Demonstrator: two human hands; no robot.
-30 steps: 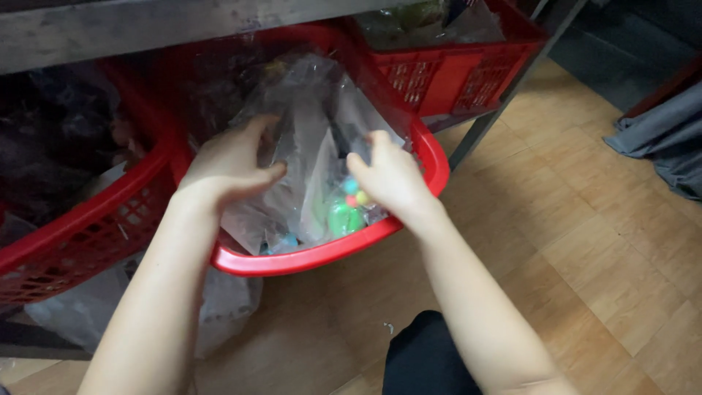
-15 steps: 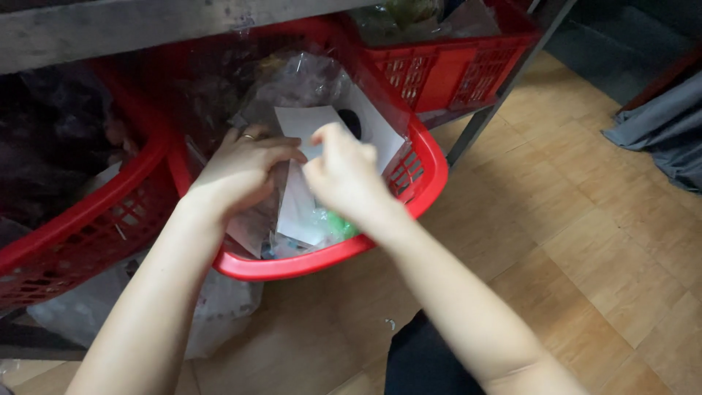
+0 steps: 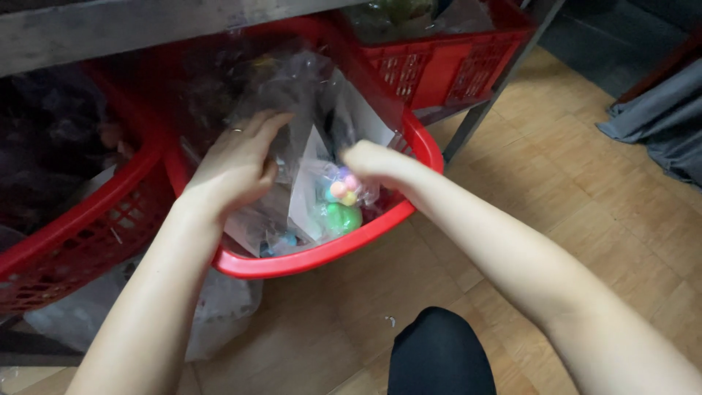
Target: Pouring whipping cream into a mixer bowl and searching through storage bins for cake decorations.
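Head view: both hands, left (image 3: 234,164) and right (image 3: 369,159), spread over upright clear packets (image 3: 322,197) in red basket (image 3: 292,263).

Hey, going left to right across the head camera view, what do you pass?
Red basket at the left edge → left hand → clear bag of pastel-coloured balls → right hand → red crate at the back → grey cloth on the wooden floor.

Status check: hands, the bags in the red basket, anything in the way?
Left hand open on clear bags. Right hand blurred, in red basket. Shelf edge overhead.
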